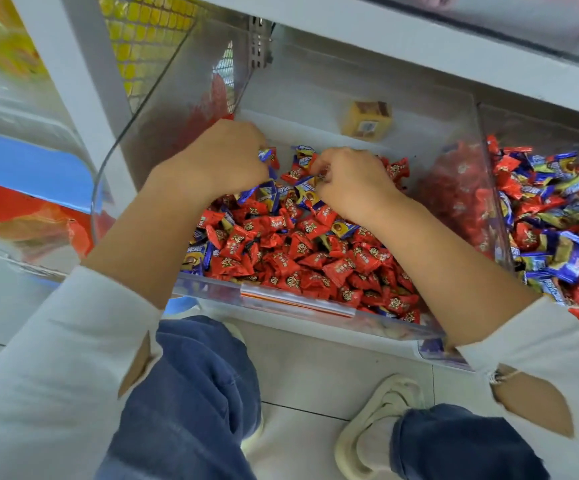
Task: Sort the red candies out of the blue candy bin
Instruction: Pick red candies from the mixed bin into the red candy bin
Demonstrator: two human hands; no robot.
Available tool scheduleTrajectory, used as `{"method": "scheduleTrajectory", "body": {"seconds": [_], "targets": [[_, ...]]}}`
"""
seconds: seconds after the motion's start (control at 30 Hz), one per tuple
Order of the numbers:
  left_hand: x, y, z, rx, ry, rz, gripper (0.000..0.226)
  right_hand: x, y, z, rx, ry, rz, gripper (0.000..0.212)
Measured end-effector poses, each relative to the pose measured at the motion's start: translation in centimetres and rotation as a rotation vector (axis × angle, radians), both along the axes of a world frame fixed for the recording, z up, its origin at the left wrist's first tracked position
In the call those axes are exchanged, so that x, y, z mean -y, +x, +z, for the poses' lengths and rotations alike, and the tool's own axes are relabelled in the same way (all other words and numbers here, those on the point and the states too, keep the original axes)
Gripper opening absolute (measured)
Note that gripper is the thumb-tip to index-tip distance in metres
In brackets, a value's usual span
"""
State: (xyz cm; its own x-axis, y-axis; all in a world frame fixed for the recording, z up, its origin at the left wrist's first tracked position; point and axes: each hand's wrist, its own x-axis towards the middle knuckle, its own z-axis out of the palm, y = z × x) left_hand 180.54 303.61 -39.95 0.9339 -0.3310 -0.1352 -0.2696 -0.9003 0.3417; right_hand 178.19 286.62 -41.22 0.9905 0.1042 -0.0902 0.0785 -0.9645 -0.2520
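The bin (pixel 316 308) is clear, glossy plastic. Red candies (pixel 281 258) and blue candies (pixel 568 265) wear shiny crinkled foil wrappers. A perforated metal bracket (pixel 259 43) looks matt. Sleeves (pixel 56 358) are soft cloth; the floor (pixel 316 375) is smooth tile.

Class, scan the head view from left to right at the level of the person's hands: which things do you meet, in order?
Blue lid → left hand, gripping candies → right hand, pinching a candy → clear divider wall → neighbouring bin's mixed red and blue candies.
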Motion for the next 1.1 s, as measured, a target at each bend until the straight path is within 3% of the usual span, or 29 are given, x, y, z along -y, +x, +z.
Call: {"method": "scheduleTrajectory", "body": {"seconds": [0.1, 0.2, 0.37, 0.47, 0.6, 0.7, 0.83, 0.97, 1.1], "targets": [[0.7, 1.2, -0.7, -0.045, 0.124, -0.065, 0.035, 0.0, 0.2, -1.2, -0.089, -0.062, 0.126, 0.056], [1.1, 1.6, -1.2, -0.166, 0.196, -0.184, 0.046, -0.3, 0.5, -2.3, -0.146, -0.081, 0.207, 0.067], [0.8, 1.5, -1.7, -0.346, 0.194, -0.247, 0.066, -0.9, 1.4, -2.5, -0.148, -0.137, 0.328, 0.064], [0.6, 1.5, -2.3, -0.354, 0.228, -0.233, 0.074, -1.3, 1.3, -2.8, -0.108, -0.193, 0.354, 0.061], [1.5, 0.9, -2.9, -0.241, 0.307, -0.238, 0.058, -1.7, 0.9, -3.2, -0.026, -0.267, 0.339, 0.053], [1.3, 1.1, -2.8, -0.227, 0.272, -0.204, 0.057, -1.4, 1.0, -3.4, -0.044, -0.171, 0.265, 0.049], [1.0, 0.8, -2.2, -0.174, 0.237, -0.176, 0.069, -0.7, 0.8, -1.9, -0.086, 0.066, 0.131, 0.026], [0.7, 0.5, -1.2, -0.056, 0.143, -0.117, 0.057, -0.1, -0.2, 0.0, -0.068, 0.181, 0.060, 0.030], [0.4, -0.3, 1.0, 0.000, -0.108, -0.040, 0.047, 1.1, -1.9, 2.3, -0.069, 0.444, -0.038, 0.034]]}}
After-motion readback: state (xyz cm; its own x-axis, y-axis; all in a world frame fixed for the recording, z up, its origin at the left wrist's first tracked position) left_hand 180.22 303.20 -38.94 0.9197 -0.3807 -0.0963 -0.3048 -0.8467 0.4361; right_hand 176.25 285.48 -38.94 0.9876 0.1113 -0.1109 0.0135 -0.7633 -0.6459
